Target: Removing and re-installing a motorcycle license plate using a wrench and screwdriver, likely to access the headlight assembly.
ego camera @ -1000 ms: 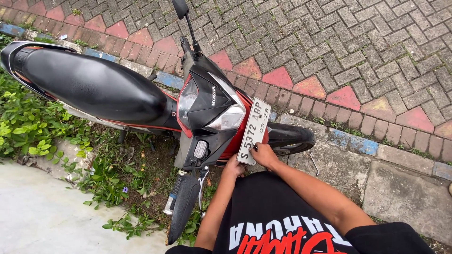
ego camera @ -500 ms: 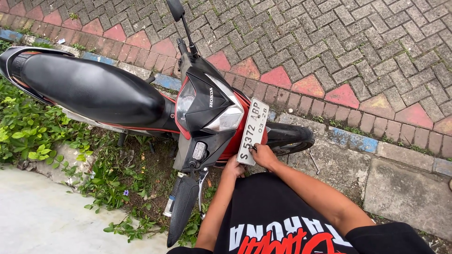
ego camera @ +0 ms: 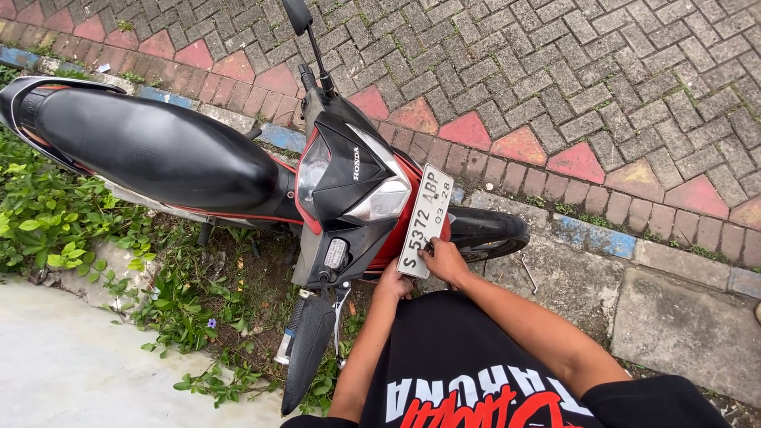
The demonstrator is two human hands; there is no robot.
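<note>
A red and black motorbike (ego camera: 238,170) stands parked along the kerb, its front toward me. A white number plate (ego camera: 426,219) sits on the front of the bike above the front wheel (ego camera: 485,231). My right hand (ego camera: 446,261) grips the plate's lower right corner. My left hand (ego camera: 394,282) is at the plate's lower left edge, fingers tucked behind it against the red fairing. My black shirt with red and white print (ego camera: 468,380) fills the bottom of the view.
Grey and red brick paving (ego camera: 555,95) lies beyond a blue and white kerb (ego camera: 602,242). Weeds (ego camera: 71,230) grow left of the bike. A pale concrete slab (ego camera: 71,372) is at bottom left. The near handlebar grip (ego camera: 305,349) points toward me.
The bike and both hands hold almost the same pose; the view has drifted slightly. My hands stay at the plate's lower end.
</note>
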